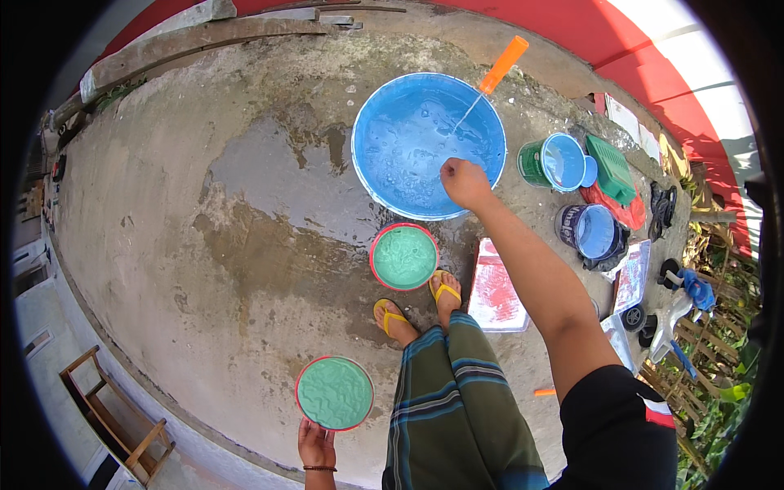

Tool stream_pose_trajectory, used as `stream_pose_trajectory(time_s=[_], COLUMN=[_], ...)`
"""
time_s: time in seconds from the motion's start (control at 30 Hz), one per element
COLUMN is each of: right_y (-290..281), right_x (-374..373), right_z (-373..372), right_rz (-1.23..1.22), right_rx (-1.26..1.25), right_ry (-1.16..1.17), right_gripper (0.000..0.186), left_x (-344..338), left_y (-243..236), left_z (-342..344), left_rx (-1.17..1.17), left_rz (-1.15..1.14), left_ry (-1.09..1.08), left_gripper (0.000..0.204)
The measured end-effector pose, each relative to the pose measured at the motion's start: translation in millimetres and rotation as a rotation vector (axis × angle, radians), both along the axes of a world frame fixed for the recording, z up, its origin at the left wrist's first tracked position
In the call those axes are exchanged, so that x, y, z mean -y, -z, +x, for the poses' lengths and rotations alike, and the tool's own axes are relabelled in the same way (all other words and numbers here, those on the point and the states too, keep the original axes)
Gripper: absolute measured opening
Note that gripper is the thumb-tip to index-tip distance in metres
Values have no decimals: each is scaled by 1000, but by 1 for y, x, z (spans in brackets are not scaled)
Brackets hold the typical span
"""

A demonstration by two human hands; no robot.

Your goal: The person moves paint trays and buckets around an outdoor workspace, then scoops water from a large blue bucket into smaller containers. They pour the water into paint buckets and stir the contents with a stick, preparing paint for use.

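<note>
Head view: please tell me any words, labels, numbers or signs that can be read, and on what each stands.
Dark blue round bucket: large pale lettering on its side, which I leave uncopied.
Green-sided round bucket: pale marks, too small to read.
Black cloth sleeve: red-and-white patch, no readable lettering.

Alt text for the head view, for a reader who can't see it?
A person's curled right hand is over the near edge of a large blue tub outdoors, while the left hand touches a red-rimmed round container of green liquid. A second such container sits between the tub and the person's yellow flip-flops.
</note>
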State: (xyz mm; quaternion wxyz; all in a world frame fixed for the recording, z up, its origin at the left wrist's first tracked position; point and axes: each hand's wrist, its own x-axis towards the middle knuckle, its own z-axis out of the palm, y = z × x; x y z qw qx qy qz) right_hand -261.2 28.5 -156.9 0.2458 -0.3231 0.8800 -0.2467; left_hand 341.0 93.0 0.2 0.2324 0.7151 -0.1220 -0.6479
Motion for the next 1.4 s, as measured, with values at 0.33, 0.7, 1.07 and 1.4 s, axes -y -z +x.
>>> stream_pose_trajectory(time_s=[0.33, 0.7, 1.07, 1.4], right_y=[41, -15, -45, 70], right_x=[26, 4, -20, 27], right_z=[-19, 88, 64, -28], right_rz=[96, 228, 51, 342], right_rx=[1426, 1493, 161, 739], right_ry=[266, -47, -127, 455], right_gripper=[33, 29, 25, 27], left_x=[-5, 10, 16, 13], left_y=[9, 5, 4, 12], left_z=[25, 35, 34, 17], left_rx=[30, 23, 10, 35], left_rz=[35, 48, 50, 72], left_ry=[-46, -19, -25, -21], left_gripper=[38, 40, 40, 40])
